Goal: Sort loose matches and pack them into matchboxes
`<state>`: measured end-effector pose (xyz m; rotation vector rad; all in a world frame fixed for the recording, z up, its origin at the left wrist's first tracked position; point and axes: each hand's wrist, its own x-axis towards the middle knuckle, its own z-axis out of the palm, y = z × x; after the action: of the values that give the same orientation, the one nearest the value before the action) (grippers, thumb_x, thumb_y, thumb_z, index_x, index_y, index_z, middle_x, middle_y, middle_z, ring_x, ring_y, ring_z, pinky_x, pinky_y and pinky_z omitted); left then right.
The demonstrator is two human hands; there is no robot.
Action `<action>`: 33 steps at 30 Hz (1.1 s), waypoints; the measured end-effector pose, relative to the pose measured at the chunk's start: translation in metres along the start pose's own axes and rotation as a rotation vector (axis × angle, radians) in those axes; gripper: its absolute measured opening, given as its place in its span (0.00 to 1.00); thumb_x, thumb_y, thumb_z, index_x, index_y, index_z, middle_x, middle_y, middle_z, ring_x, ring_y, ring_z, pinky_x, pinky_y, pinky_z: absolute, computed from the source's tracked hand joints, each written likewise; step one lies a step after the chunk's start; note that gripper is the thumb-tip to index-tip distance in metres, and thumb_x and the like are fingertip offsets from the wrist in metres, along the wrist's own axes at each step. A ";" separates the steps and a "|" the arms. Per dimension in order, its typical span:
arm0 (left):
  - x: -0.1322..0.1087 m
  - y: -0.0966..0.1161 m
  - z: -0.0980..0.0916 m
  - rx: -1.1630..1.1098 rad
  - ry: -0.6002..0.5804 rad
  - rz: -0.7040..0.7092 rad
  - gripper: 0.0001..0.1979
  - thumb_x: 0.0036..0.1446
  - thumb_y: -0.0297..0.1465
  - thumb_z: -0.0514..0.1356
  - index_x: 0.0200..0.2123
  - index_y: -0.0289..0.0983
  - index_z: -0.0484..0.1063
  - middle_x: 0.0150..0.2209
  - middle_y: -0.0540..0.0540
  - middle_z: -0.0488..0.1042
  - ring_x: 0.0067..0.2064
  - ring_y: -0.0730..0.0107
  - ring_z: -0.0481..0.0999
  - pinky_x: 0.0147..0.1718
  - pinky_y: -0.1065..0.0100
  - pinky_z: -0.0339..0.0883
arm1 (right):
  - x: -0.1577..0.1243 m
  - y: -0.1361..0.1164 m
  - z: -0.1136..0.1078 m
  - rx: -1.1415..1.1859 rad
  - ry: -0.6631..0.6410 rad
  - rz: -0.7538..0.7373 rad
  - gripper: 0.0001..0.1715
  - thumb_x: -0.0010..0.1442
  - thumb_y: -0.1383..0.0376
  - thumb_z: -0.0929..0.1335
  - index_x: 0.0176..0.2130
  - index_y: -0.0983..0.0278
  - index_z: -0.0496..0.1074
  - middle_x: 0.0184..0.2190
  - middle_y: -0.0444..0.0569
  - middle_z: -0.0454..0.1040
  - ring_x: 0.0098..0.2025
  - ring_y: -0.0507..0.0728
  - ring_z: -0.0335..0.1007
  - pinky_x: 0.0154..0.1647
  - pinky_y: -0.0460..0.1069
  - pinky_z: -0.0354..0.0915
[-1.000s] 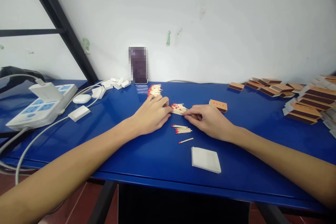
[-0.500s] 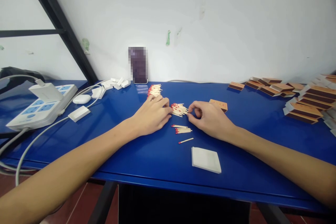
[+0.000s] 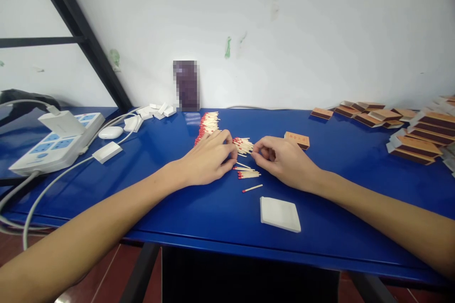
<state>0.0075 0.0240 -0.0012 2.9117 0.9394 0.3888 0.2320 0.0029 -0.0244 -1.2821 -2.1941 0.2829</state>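
Observation:
My left hand (image 3: 213, 158) is closed, thumb and index finger pinched at the head end of a loose match (image 3: 244, 165). Just beyond those fingers lies a small pile of red-headed matches (image 3: 243, 146). At the pile's right end, my right hand (image 3: 275, 158) has thumb and forefinger pressed together; whatever is between them is hidden. Closer to me are a short row of matches (image 3: 249, 174) and one single match (image 3: 252, 188). A larger heap of matches (image 3: 209, 125) extends behind my left hand, which partly covers it.
A white matchbox tray (image 3: 280, 214) lies near the front edge. Behind my right hand sits an orange matchbox (image 3: 297, 140). More matchboxes (image 3: 415, 147) are stacked at right. A power strip (image 3: 59, 147) with cables and small white trays (image 3: 156, 112) occupy the left. A phone (image 3: 188, 86) leans on the wall.
My left hand has shifted slightly right and toward me, down to the pile's near side. More of the heap behind it shows. My right hand has edged slightly left.

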 end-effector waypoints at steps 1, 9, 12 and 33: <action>0.000 0.000 0.000 -0.016 -0.002 -0.011 0.08 0.64 0.31 0.54 0.38 0.36 0.73 0.43 0.44 0.65 0.46 0.62 0.66 0.47 0.60 0.61 | 0.000 -0.001 -0.001 0.021 -0.020 0.008 0.08 0.60 0.64 0.65 0.30 0.62 0.70 0.19 0.41 0.64 0.22 0.51 0.59 0.26 0.48 0.55; 0.001 0.005 -0.002 -0.180 0.003 -0.071 0.10 0.65 0.35 0.55 0.36 0.37 0.72 0.40 0.46 0.65 0.43 0.66 0.67 0.46 0.61 0.63 | 0.001 -0.004 -0.003 0.047 -0.145 -0.031 0.09 0.61 0.64 0.65 0.30 0.63 0.72 0.21 0.41 0.66 0.22 0.50 0.58 0.26 0.47 0.54; 0.001 0.005 -0.005 -0.137 0.045 -0.066 0.08 0.65 0.34 0.55 0.38 0.37 0.72 0.40 0.47 0.66 0.43 0.66 0.67 0.47 0.61 0.62 | 0.001 -0.003 -0.003 0.055 -0.123 -0.034 0.11 0.64 0.62 0.64 0.33 0.63 0.72 0.21 0.41 0.65 0.23 0.51 0.58 0.27 0.48 0.55; 0.002 0.008 -0.005 -0.153 0.244 -0.029 0.07 0.55 0.28 0.56 0.28 0.35 0.73 0.16 0.56 0.64 0.19 0.79 0.62 0.26 0.72 0.58 | -0.001 0.001 -0.003 0.018 -0.147 -0.212 0.13 0.66 0.64 0.62 0.36 0.64 0.74 0.26 0.44 0.70 0.26 0.51 0.62 0.30 0.47 0.56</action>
<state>0.0121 0.0187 0.0056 2.7518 0.9320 0.7917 0.2351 0.0025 -0.0231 -1.0357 -2.4233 0.3210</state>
